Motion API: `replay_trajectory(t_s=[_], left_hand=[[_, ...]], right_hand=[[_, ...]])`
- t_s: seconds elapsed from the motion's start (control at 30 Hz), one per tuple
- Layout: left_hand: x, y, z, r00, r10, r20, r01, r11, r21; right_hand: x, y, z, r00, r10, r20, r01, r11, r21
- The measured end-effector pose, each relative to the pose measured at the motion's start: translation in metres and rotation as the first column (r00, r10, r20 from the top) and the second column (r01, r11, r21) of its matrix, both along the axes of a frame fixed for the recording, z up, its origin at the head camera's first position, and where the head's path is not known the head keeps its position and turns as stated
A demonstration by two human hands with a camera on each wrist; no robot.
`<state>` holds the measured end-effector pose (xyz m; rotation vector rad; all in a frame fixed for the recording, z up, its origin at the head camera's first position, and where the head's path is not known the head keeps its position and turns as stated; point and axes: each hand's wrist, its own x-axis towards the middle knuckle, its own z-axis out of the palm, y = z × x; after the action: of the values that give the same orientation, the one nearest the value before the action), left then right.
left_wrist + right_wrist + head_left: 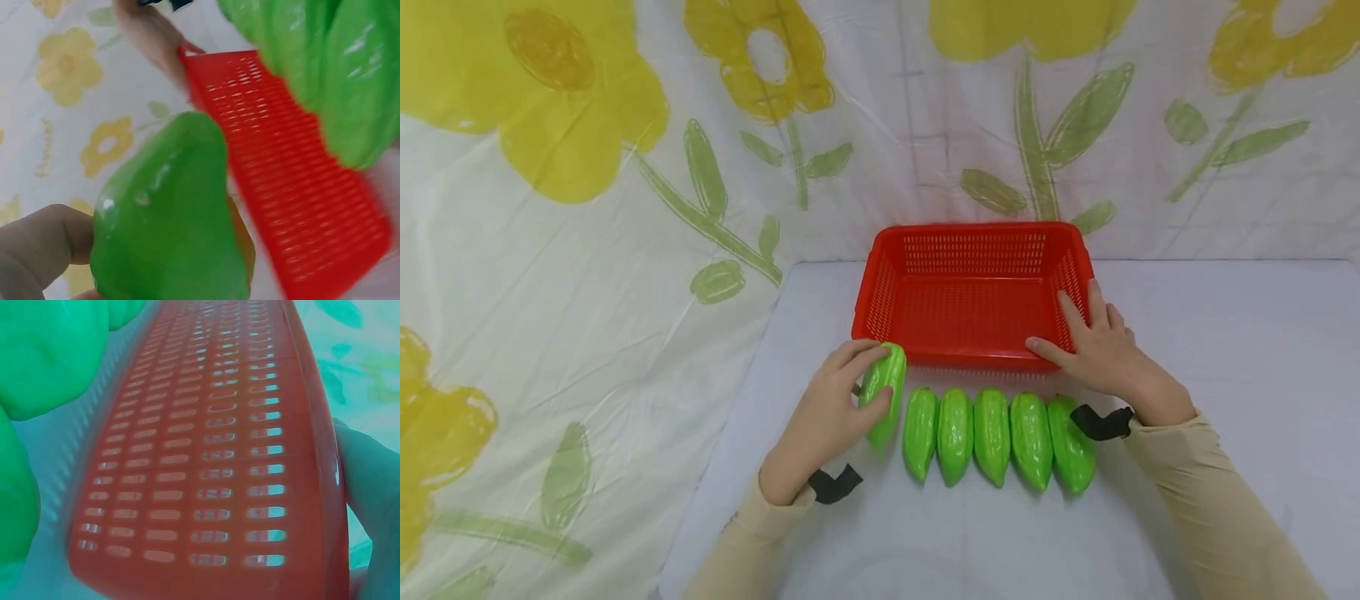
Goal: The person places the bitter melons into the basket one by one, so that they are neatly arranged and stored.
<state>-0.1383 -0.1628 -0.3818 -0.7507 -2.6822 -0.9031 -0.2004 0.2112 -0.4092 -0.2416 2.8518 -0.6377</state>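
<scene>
In the head view, my left hand (831, 408) holds a green ridged fruit (886, 392) between thumb and fingers, just outside the front left corner of the red basket (871, 287). The fruit (169, 212) looks glossy and lobed in the left wrist view, with fingertips against its side. My right hand (1101, 354) lies spread over the basket's front right corner. Its thumb is at the front rim and its index finger reaches inside. In the right wrist view, part of that hand (372, 481) shows behind the rim. Several matching fruits (955, 437) lie side by side in front of the basket.
The basket, with slotted walls, stands at the back of a white-covered table (940, 542). A flower-printed cloth (880, 167) hangs behind and to the left. The row's rightmost fruit (1072, 450) lies partly under the black strap (1101, 422) at my right wrist.
</scene>
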Motion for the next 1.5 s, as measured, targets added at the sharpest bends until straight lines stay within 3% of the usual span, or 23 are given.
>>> replay_trajectory(t_s=[0.13,0.27,0.47,0.6,0.8,0.97,1.27,1.37,1.5], left_hand=[[-0.02,0.014,0.027,0.998,-0.018,-0.053,0.016,0.999,-0.034],[-0.049,0.029,0.048,0.997,-0.018,-0.074,0.013,0.998,-0.065],[-0.097,0.051,0.063,1.0,0.005,0.008,-0.004,0.989,-0.15],[-0.133,0.067,0.065,0.996,0.041,0.079,-0.02,0.968,-0.249],[-0.185,0.091,0.054,0.986,0.099,0.136,-0.032,0.903,-0.428],[-0.212,0.102,0.034,0.962,0.178,0.207,-0.05,0.861,-0.507],[-0.236,0.104,-0.007,0.923,0.279,0.264,-0.088,0.822,-0.562],[-0.237,0.106,-0.014,0.917,0.294,0.269,-0.094,0.815,-0.572],[-0.236,0.108,-0.015,0.925,0.286,0.249,-0.091,0.804,-0.587]], right_hand=[[0.0,0.001,0.002,1.0,0.0,-0.007,0.0,1.0,0.013],[0.0,0.002,0.001,1.0,0.0,-0.011,0.0,1.0,0.023],[0.0,0.002,-0.001,1.0,0.004,-0.011,-0.003,1.0,0.027],[0.0,0.001,-0.002,1.0,0.006,-0.018,-0.006,1.0,0.025],[0.0,0.001,-0.001,1.0,0.0,-0.019,0.001,1.0,0.028],[0.002,0.001,0.0,1.0,-0.002,-0.015,0.002,1.0,0.026],[0.003,-0.003,0.0,1.0,0.003,-0.031,-0.002,1.0,0.023],[0.004,-0.003,0.001,0.999,0.006,-0.038,-0.006,1.0,0.021],[0.004,-0.001,0.001,0.999,0.008,-0.046,-0.007,0.999,0.032]])
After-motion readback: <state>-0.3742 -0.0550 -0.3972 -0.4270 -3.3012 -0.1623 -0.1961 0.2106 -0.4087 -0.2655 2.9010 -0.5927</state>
